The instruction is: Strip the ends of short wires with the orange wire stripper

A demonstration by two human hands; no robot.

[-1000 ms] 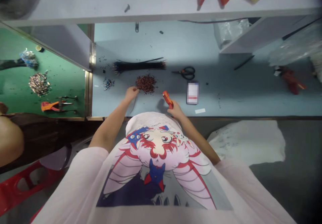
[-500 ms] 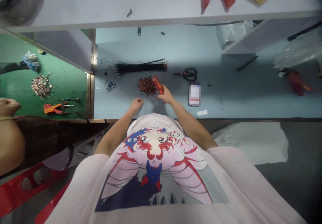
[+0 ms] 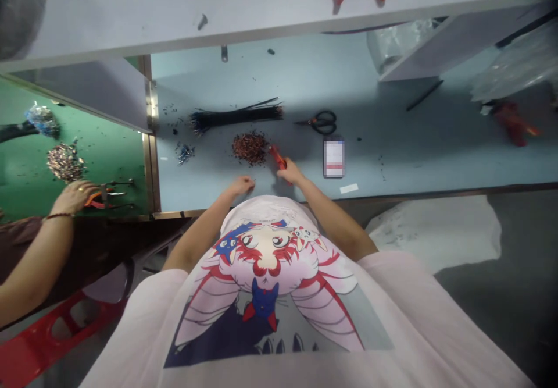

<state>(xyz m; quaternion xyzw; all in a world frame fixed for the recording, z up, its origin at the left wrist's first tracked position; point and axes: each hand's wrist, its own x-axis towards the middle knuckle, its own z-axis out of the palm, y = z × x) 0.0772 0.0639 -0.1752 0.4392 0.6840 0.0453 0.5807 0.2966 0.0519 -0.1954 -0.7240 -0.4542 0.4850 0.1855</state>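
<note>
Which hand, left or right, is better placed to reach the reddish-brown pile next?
The left hand is probably better placed: it looks empty and lies just below the pile of small reddish-brown pieces. The right hand grips a red-handled tool, so it seems less free.

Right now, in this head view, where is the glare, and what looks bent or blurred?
In the head view, the metal strip glares, the shelf edge looks slanted by the wide lens, and the phone screen is pixelated.
</note>
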